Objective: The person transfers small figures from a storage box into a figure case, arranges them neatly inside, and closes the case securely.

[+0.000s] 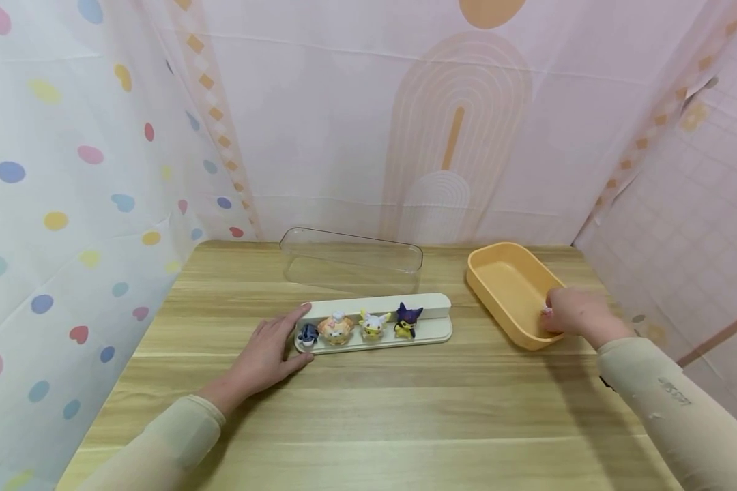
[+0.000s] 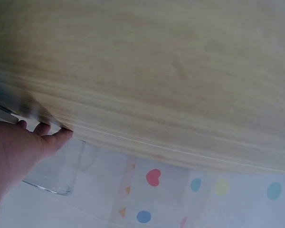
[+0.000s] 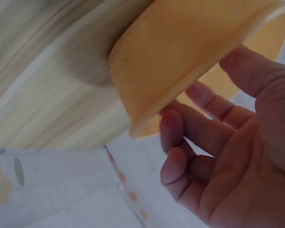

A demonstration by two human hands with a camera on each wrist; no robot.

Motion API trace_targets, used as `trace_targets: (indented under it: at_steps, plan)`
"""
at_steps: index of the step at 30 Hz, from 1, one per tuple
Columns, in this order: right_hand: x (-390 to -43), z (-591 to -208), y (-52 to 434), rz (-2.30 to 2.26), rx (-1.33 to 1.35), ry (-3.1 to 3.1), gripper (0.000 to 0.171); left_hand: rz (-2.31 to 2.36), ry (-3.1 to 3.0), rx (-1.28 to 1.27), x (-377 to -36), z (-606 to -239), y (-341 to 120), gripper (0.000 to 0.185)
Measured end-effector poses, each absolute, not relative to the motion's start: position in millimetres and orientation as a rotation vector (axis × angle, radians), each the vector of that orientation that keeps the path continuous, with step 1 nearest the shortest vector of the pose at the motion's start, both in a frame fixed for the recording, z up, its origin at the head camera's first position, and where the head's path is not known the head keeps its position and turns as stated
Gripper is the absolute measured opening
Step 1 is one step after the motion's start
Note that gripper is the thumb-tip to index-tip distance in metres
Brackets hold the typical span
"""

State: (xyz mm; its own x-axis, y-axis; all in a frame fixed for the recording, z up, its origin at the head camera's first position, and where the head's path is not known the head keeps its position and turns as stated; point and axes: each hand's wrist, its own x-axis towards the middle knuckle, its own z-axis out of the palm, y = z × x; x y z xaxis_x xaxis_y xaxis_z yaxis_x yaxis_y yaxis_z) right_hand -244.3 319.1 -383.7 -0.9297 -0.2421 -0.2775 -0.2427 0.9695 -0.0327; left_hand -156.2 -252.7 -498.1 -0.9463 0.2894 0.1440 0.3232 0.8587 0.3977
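A cream tray [image 1: 432, 334] lies mid-table with a row of small figures: blue [image 1: 308, 335], orange [image 1: 336, 328], yellow-white [image 1: 373, 324] and purple [image 1: 408, 320]. My left hand [image 1: 270, 351] [image 2: 16, 152] lies flat on the table, its straight fingers touching the tray's left end, index behind it and thumb in front. To the right stands an empty yellow tub [image 1: 510, 286] [image 3: 180, 57]. My right hand [image 1: 574, 314] [image 3: 228, 156] is at its near right corner. Its fingers curl over the rim into the tub and the thumb lies on the outer wall.
A clear plastic cover [image 1: 350, 262] [image 2: 57, 175] stands behind the tray, near the back edge of the wooden table [image 1: 405, 409]. Patterned curtains close in on the left [image 1: 67, 204], the back and the right.
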Motion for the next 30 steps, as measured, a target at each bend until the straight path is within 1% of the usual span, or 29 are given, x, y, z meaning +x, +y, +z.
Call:
trace_targets:
  at_steps: [3, 6, 13, 14, 15, 18, 22, 27, 30]
  plan:
    - [-246, -390, 317, 0.016, -0.31, 2.837, 0.017, -0.648, -2.947, -0.492, -157, -497, -252, 0.098]
    - [-249, -395, 318, 0.016, -0.291, 2.857, 0.02, -0.644, -2.946, -0.495, -157, -497, -251, 0.099]
    - [-257, -414, 307, -0.137, -0.33, 2.991, 0.04, -0.649, -2.942, -0.49, -155, -497, -252, 0.098]
    - [-258, -417, 304, -0.17, -0.349, 3.016, 0.041, -0.649, -2.943, -0.487, -155, -498, -252, 0.099]
    - [-258, -420, 301, -0.209, -0.372, 3.031, 0.04, -0.65, -2.945, -0.485, -155, -498, -252, 0.099]
    - [-258, -424, 292, -0.307, -0.482, 3.054, 0.03, -0.647, -2.952, -0.482, -155, -497, -253, 0.099]
    - [-257, -426, 286, -0.321, -0.569, 3.049, 0.019, -0.647, -2.952, -0.477, -155, -496, -253, 0.099]
    - [-260, -429, 281, -0.276, -0.531, 3.076, 0.016, -0.65, -2.954, -0.47, -154, -495, -253, 0.098]
    - [-265, -429, 283, -0.348, -0.541, 3.07, 0.017, -0.652, -2.965, -0.473, -154, -494, -252, 0.098]
